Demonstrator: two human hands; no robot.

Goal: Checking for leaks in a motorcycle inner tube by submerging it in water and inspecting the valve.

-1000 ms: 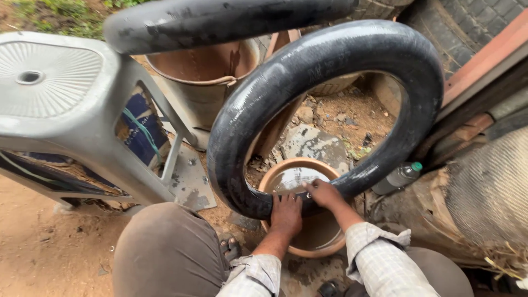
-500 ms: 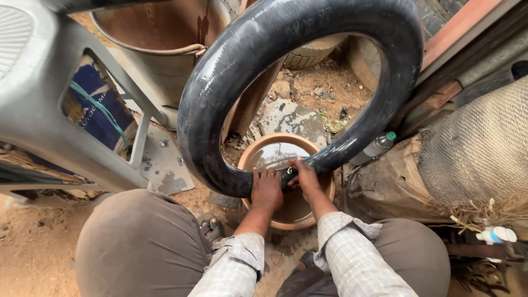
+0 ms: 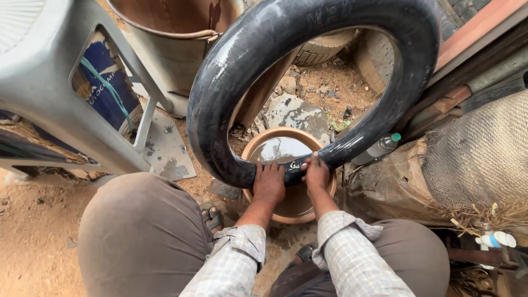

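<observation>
Outdoor yard, bare reddish dirt ground (image 3: 33, 242) strewn with stones and scraps, a brick edge at upper right. Largest item: a black rubber inner tube (image 3: 220, 93), inflated, wet and shiny, standing upright on its edge with its lowest arc dipped into a round brown basin (image 3: 286, 212) of water set on the ground between the person's knees. A grey plastic chair (image 3: 49, 82) stands tipped at left; behind the tube a metal drum (image 3: 170, 49); a burlap sack (image 3: 478, 159) at right; an old tyre (image 3: 324, 49) lies beyond the tube. A small plastic bottle (image 3: 379, 147) with a green cap rests just beside the basin, against the tube's right side. Left hand (image 3: 269, 181) lies flat on the tube's bottom arc, fingers spread and curled over the rubber, pressing it down. Right hand (image 3: 317, 173) sits just beside it, likewise clasping the tube, thumb toward the other hand. Judgement: the step in hand looks like holding one section of tube under water and watching it. The next move would call for a firm two-handed grip to turn the tube, bringing a fresh section into the basin while keeping it upright.
</observation>
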